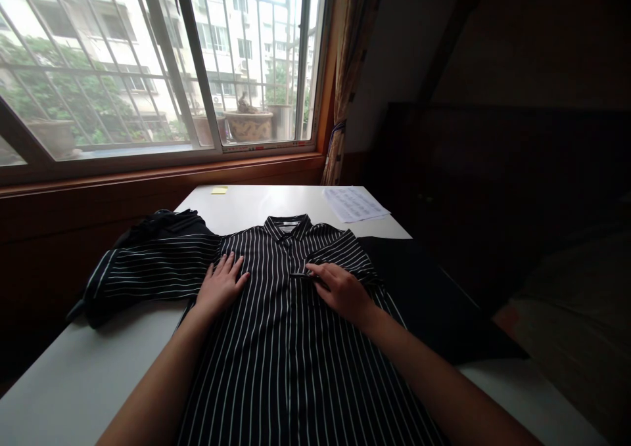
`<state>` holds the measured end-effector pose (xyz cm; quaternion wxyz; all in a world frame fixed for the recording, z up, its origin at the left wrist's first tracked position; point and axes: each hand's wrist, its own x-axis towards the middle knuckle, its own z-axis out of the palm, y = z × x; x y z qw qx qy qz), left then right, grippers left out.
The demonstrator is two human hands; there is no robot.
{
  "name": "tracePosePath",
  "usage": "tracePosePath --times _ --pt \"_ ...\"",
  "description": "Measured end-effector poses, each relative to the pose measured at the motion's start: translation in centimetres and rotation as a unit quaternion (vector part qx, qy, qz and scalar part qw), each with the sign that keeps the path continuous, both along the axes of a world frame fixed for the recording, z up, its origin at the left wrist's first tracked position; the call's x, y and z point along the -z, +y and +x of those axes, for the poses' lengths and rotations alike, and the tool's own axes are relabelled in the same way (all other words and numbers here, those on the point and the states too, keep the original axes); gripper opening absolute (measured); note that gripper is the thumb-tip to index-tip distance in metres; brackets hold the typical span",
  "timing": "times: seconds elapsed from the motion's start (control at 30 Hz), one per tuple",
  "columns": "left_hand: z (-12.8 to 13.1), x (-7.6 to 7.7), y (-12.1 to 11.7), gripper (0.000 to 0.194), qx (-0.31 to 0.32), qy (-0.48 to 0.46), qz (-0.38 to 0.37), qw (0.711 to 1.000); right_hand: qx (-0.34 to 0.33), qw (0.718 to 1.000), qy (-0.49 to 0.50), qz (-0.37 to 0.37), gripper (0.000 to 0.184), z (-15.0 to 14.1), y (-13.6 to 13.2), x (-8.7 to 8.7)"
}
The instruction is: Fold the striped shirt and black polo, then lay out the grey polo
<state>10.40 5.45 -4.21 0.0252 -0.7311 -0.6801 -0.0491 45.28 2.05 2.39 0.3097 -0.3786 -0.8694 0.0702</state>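
A black shirt with white stripes (266,341) lies front up on the table, its collar (288,228) toward the window. My left hand (223,283) rests flat on the shirt's left chest side, fingers spread, close to the striped sleeve stretched out to the left (152,268). Over the right chest, my right hand (340,291) is closed on a thin, dark, pen-like thing (298,275) that points left toward the button line. Its exact kind is too small to make out. The right sleeve (345,252) lies folded in across the chest, just beyond my right hand.
The white table (98,374) bears a dark cloth heap (167,226) at left and a flat dark cloth (434,301) at right. Printed sheets (355,204) and a yellow note (219,190) lie at its far end. Behind is a barred window (251,65) with a curtain (342,85).
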Motion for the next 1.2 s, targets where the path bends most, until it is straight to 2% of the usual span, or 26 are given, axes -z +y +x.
tracePosePath --times 0.13,0.23,0.33,0.4,0.5,0.6,0.7,0.8,0.93,1.07,1.2 --pt "0.0 0.0 0.1 0.066 0.0 -0.005 -0.004 1.0 -0.03 0.981 0.117 -0.15 0.065 -0.8 -2.2 -0.6" --pt "0.0 -0.1 0.0 0.065 0.0 -0.003 -0.004 1.0 -0.067 0.962 0.159 -0.21 0.057 -1.0 -3.1 -1.1" --pt "-0.1 -0.2 -0.1 0.061 0.004 -0.007 0.001 1.0 -0.036 0.977 0.142 -0.156 0.033 0.3 -2.4 -1.2" --pt "0.0 -0.4 -0.2 0.058 0.014 -0.017 0.013 1.0 0.016 0.989 0.112 -0.1 0.027 1.9 -1.1 -0.7" --pt "0.8 -1.4 -0.5 0.051 0.065 -0.051 0.054 0.995 0.091 0.994 0.046 -0.047 0.032 5.2 1.0 1.0" --pt "3.2 -3.3 -1.3 0.042 0.146 -0.118 0.083 0.979 0.13 0.988 -0.053 -0.062 0.041 8.2 2.2 3.3" --pt "7.0 -5.0 -2.5 0.039 0.205 -0.18 0.054 0.961 0.135 0.976 -0.142 -0.092 0.051 10.0 2.1 5.2" --pt "10.6 -5.8 -3.1 0.042 0.234 -0.207 0.01 0.95 0.138 0.968 -0.184 -0.105 0.058 10.5 1.5 6.1" --pt "13.3 -5.3 -1.8 0.049 0.195 -0.222 -0.023 0.955 0.144 0.964 -0.193 -0.116 0.061 10.6 1.3 6.1" --pt "13.7 -4.5 0.3 0.058 0.13 -0.219 -0.075 0.964 0.157 0.962 -0.186 -0.121 0.064 10.5 2.2 5.7" --pt "13.6 -4.1 1.4 0.058 0.137 -0.233 -0.085 0.959 0.181 0.96 -0.176 -0.12 0.067 9.3 4.8 5.4"
